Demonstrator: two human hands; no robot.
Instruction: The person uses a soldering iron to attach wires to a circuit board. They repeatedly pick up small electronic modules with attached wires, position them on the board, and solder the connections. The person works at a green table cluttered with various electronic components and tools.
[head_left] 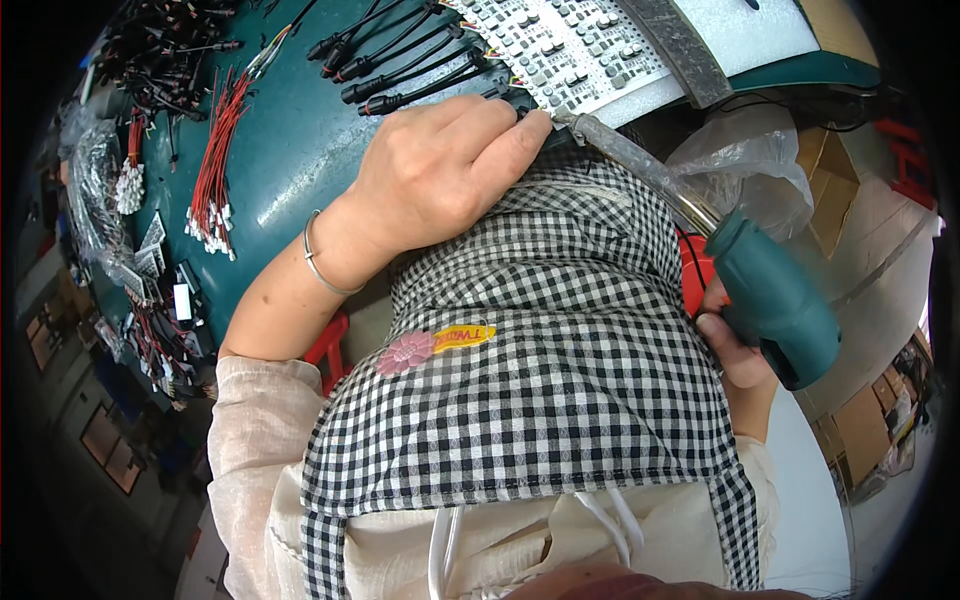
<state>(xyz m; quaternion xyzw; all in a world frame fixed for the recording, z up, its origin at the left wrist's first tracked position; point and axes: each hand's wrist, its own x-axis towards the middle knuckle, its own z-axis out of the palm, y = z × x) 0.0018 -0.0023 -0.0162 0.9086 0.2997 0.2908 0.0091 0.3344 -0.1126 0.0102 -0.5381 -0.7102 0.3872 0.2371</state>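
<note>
My right hand (735,345) grips a soldering gun (775,300) with a dark green handle. The gun's long metal barrel slants up and left, its tip at the near edge of a white circuit board panel (575,50). My left hand (440,165) is closed beside that tip, thumb and forefinger pinched together at the panel's edge. What the pinch holds is hidden behind the fingers. Several black connector cables (400,75) fan out to the left from the panel, with thin coloured wires at their board ends. A dark grey bar (680,50) lies across the panel.
White foam (750,40) lies under the panel on the green tabletop (300,150). Red wires with white plugs (215,170), a heap of black cables (150,50) and clear plastic bags (95,200) lie at left. Another plastic bag (745,160) and a cardboard box (830,190) stand at right.
</note>
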